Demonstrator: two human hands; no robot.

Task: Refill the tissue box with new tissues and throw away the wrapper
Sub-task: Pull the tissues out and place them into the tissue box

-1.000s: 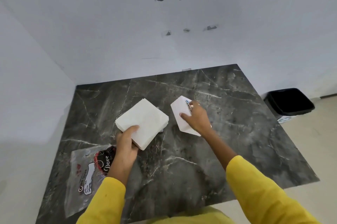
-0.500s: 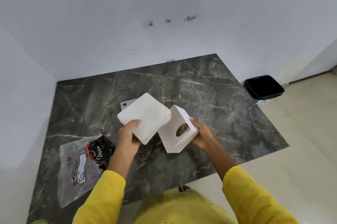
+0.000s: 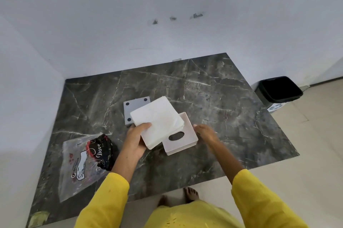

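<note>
My left hand point(image 3: 136, 140) grips a thick stack of white tissues point(image 3: 157, 119) by its near corner and holds it just above the table. The stack overlaps the left part of the white tissue box shell point(image 3: 182, 139). The shell lies flat on the dark marble table point(image 3: 222, 116) with its hollow side up, and its oval slot shows. My right hand point(image 3: 206, 133) is at the shell's right edge with its fingers apart and nothing in it. The shell's grey base plate point(image 3: 132, 110) lies behind the stack. The clear printed wrapper point(image 3: 83, 161) lies at the table's left front.
A black waste bin point(image 3: 280, 90) stands on the floor past the table's right edge, against the wall. White walls close in the table at the back and on the left. My bare feet point(image 3: 191, 193) are at the table's front edge.
My right hand lifted the box shell, turned it over, set it flat on the table and let go. My left hand kept the tissue stack, which now overlaps the shell.
</note>
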